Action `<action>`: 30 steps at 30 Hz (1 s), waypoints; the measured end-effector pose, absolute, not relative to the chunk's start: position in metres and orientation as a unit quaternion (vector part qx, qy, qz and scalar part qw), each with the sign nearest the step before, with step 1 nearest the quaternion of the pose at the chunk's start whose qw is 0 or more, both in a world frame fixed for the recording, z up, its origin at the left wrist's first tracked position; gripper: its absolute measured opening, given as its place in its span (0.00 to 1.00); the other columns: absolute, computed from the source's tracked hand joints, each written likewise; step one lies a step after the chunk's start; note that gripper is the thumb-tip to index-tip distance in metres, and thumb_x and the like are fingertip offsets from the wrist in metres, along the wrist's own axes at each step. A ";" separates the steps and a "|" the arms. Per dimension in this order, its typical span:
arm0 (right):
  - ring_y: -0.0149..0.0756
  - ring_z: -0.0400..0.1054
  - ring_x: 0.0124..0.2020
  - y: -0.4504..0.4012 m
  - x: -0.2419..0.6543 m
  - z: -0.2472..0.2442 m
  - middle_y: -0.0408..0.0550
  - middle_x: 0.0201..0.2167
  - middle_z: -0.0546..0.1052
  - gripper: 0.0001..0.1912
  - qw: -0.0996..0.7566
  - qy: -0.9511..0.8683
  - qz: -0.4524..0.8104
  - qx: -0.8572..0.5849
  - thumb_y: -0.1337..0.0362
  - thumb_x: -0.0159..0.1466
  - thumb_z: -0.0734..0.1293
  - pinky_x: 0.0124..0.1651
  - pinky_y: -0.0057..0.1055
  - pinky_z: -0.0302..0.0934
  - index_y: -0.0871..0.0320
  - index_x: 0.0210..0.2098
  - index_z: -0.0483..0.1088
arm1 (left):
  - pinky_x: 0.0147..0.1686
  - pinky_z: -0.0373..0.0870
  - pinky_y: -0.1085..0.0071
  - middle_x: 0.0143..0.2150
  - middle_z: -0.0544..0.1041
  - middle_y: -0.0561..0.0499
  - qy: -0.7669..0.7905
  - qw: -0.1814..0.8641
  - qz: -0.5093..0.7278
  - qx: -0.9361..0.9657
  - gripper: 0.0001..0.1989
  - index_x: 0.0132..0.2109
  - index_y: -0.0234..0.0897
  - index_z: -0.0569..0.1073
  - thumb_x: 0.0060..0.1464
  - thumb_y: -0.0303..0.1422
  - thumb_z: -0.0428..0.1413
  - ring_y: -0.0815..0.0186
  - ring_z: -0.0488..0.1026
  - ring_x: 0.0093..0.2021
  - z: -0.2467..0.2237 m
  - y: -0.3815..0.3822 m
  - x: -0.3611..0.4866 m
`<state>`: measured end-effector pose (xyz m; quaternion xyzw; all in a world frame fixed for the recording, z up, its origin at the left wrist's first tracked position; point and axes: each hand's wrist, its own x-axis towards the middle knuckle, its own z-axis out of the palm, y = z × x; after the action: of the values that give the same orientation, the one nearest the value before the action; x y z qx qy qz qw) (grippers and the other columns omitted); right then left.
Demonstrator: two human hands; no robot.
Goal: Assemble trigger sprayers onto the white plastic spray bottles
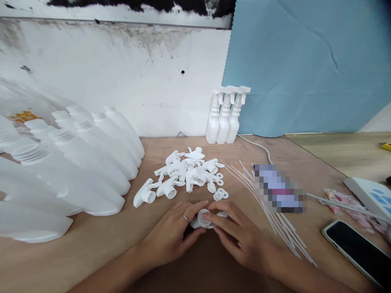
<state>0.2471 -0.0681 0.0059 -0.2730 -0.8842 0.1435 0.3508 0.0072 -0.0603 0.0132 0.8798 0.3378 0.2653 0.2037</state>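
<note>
We have one white spray head (200, 221) between our two hands, low over the near part of the table (171, 264), its round open end facing up toward us. The thumb and forefinger of our left hand (171, 232) grasp its left end; our right hand (244, 240) grips the other end, with a fingertip laid on the round opening. Our fingers hide much of its body, and we cannot tell whether anything sits inside the opening.

Just beyond our hands lies a heap of loose spray heads (191, 175), with flat white rings (220, 194) at its right edge. To the right, thin white tubes (271, 217) lie in a loose bundle, their upper ends near a phone (277, 189) blurred into blocks.

On our left, large white bottles (104, 158) lean in rows with uncapped necks; their walls are opaque, so we cannot see what they hold, and some are cut off by the left edge. Behind them is a plastic bag (26, 117) with orange print. Three small bottles (224, 128) with spray heads fitted stand against the wall. At far right, a dark-screened phone (357, 248) is cut off, near small clear packets (351, 207) whose contents are hard to make out.
</note>
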 end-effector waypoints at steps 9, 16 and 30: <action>0.44 0.69 0.52 -0.066 0.246 -0.005 0.56 0.54 0.73 0.20 0.316 -0.901 0.054 -0.292 0.69 0.68 0.64 0.54 0.44 0.68 0.55 0.59 0.64 | 0.48 0.72 0.63 0.50 0.77 0.49 0.298 0.146 0.269 0.904 0.15 0.56 0.43 0.62 0.64 0.30 0.55 0.63 0.74 0.48 0.011 -0.060 0.009; 0.41 0.74 0.45 -0.060 0.244 -0.004 0.53 0.46 0.78 0.16 0.319 -0.911 0.021 -0.260 0.73 0.70 0.60 0.48 0.39 0.69 0.57 0.55 0.68 | 0.47 0.74 0.65 0.48 0.78 0.49 0.305 0.132 0.290 0.897 0.15 0.55 0.42 0.62 0.64 0.28 0.54 0.64 0.75 0.46 0.003 -0.058 0.010; 0.42 0.74 0.46 -0.060 0.242 -0.002 0.54 0.47 0.78 0.15 0.328 -0.905 0.053 -0.267 0.72 0.69 0.61 0.49 0.38 0.71 0.59 0.55 0.64 | 0.42 0.74 0.67 0.41 0.80 0.48 0.241 0.059 0.297 0.922 0.15 0.56 0.37 0.65 0.64 0.27 0.53 0.64 0.77 0.40 0.007 -0.053 0.009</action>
<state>0.2419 -0.0601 -0.0016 -0.2670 -0.9047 0.0530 0.3277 0.0087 -0.0526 0.0066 0.9220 0.2410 0.2970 0.0594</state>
